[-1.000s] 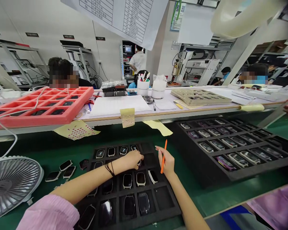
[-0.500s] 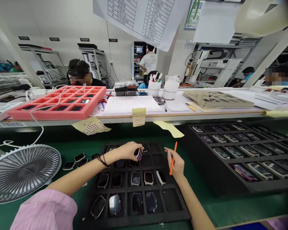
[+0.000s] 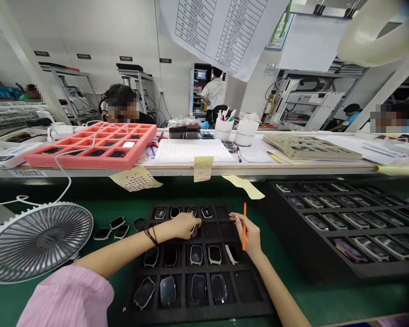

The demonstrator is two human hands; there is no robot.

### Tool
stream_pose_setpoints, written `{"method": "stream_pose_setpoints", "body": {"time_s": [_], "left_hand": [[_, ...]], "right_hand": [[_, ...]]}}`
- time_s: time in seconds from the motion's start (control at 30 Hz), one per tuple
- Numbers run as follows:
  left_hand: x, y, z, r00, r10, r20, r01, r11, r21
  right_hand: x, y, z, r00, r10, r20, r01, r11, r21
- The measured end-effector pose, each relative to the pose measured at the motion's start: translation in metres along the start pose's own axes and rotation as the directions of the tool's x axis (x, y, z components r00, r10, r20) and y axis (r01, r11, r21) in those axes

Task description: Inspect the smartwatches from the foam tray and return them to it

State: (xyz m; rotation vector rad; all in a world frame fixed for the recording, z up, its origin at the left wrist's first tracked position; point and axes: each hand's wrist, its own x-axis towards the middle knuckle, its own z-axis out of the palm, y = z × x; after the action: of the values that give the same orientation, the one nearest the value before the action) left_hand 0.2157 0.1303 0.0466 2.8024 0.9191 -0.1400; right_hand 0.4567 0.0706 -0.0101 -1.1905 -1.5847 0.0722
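My left hand (image 3: 184,225) reaches over the black foam tray (image 3: 245,313), its fingers closed on a purple-edged smartwatch (image 3: 194,233) low in a second-row compartment. My fingers cover most of that watch. My right hand (image 3: 250,236) is at the tray's right side, with a slim orange pen-shaped stick (image 3: 244,227) held upright in its fingers. A watch with a lit face (image 3: 206,212) lies in the back row. Closer to me sit a silver-framed watch (image 3: 214,255), a white-edged watch tilted on its side (image 3: 231,254) and several dark-screened ones.
A larger black tray (image 3: 313,254) of watch cases stands at right. Left are a grey fan (image 3: 41,240) and several loose watches (image 3: 117,222) on the green mat. A shelf holds a pink foam tray (image 3: 88,161), papers and a beige tray (image 3: 313,150). Co-workers are beyond.
My left hand has lowered the purple-edged watch into the second-row compartment, uncovering more of the back row. My right hand stays near the tray's right side, the orange stick now more upright.
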Motion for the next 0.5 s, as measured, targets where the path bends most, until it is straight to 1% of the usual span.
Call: {"method": "stream_pose_setpoints", "body": {"time_s": [0.07,0.1,0.13,0.17,0.2,0.23,0.27,0.3,0.33,0.37,0.4,0.43,0.5], "left_hand": [[-0.009,-0.009,0.006,0.991,-0.085,-0.106,0.061,0.976,-0.208],[-0.015,-0.013,0.011,0.975,-0.154,-0.16,0.09,0.933,-0.349],[-0.02,-0.014,0.017,0.95,-0.237,-0.202,0.104,0.853,-0.511],[-0.026,-0.015,0.023,0.92,-0.324,-0.221,0.093,0.727,-0.68],[-0.031,-0.013,0.03,0.892,-0.403,-0.206,0.055,0.548,-0.834],[-0.036,-0.011,0.037,0.873,-0.46,-0.164,-0.004,0.329,-0.944],[-0.041,-0.007,0.043,0.863,-0.494,-0.107,-0.071,0.091,-0.993],[-0.045,-0.003,0.048,0.86,-0.509,-0.049,-0.135,-0.134,-0.982],[-0.049,0.002,0.051,0.858,-0.514,0.004,-0.19,-0.324,-0.927],[-0.053,0.005,0.054,0.853,-0.519,0.054,-0.233,-0.472,-0.851],[-0.056,0.009,0.054,0.846,-0.524,0.103,-0.264,-0.578,-0.772],[-0.06,0.011,0.054,0.836,-0.528,0.15,-0.285,-0.65,-0.705],[-0.065,0.013,0.053,0.816,-0.53,0.231,-0.302,-0.732,-0.611]], "right_hand": [[0.006,-0.017,0.003,0.995,-0.059,0.081,0.056,0.998,0.029],[0.008,-0.026,0.006,0.988,-0.092,0.124,0.087,0.995,0.046],[0.011,-0.035,0.01,0.977,-0.131,0.171,0.121,0.99,0.066],[0.013,-0.045,0.014,0.959,-0.178,0.221,0.16,0.983,0.093],[0.015,-0.053,0.02,0.936,-0.228,0.268,0.2,0.971,0.128],[0.016,-0.061,0.026,0.909,-0.276,0.311,0.234,0.958,0.165],[0.017,-0.067,0.033,0.883,-0.318,0.346,0.261,0.944,0.204],[0.017,-0.073,0.039,0.861,-0.352,0.368,0.278,0.93,0.24],[0.017,-0.077,0.045,0.843,-0.377,0.382,0.287,0.918,0.273],[0.016,-0.08,0.051,0.833,-0.395,0.388,0.291,0.908,0.3],[0.015,-0.082,0.056,0.828,-0.406,0.388,0.292,0.901,0.321],[0.014,-0.084,0.06,0.826,-0.412,0.384,0.292,0.896,0.335],[0.011,-0.086,0.066,0.826,-0.423,0.372,0.299,0.889,0.347]]}}
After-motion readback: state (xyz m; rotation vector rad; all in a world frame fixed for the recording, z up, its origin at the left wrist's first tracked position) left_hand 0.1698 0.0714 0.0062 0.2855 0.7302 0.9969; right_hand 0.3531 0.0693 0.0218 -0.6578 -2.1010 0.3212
